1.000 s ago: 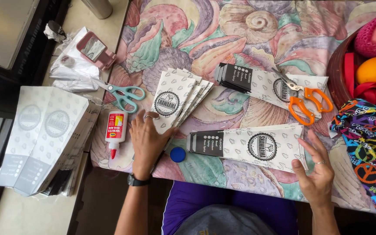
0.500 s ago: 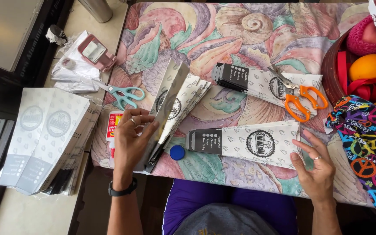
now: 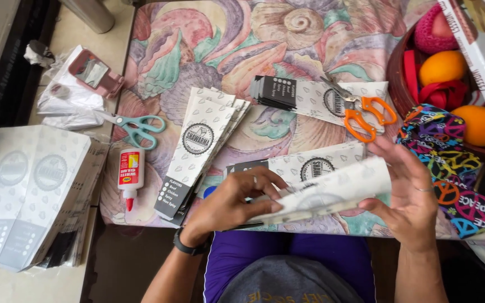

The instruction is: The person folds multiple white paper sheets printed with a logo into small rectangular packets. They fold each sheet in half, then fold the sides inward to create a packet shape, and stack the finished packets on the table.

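Surface: shell-patterned tablecloth (image 3: 209, 50) in pinks, greens and purples covers the table, seen from above; the person's purple-clad lap shows at the bottom edge.
Held thing: one flat white paper sleeve (image 3: 332, 191) with a round dark emblem, lifted just above the near edge of the cloth, lying almost level and tilted up a little to the right.
Left hand (image 3: 231, 205): fingers curled closed on the sleeve's left end, thumb on top; a dark watch sits on the wrist.
Right hand (image 3: 408, 196): palm turned toward the sleeve, fingers spread and cupping its right end, holding it from that side.
Under the held thing: another printed sleeve (image 3: 304, 165) lies flat on the cloth, its dark end toward the left.
Fanned pile (image 3: 200, 146): several like sleeves lie overlapped left of the hands, dark ends toward the person.
Far pile (image 3: 310, 95): more sleeves with orange scissors (image 3: 366, 112) resting on them.
Left of the fan: teal scissors (image 3: 138, 128) and a white glue bottle (image 3: 129, 175) with a red label, its tip pointing toward the person.
Side table: a large stack of sleeves (image 3: 32, 191) lies well apart on the left.
Right edge: a dark bowl (image 3: 397, 84) holding what look like oranges, beside a bright patterned cloth (image 3: 456, 168).
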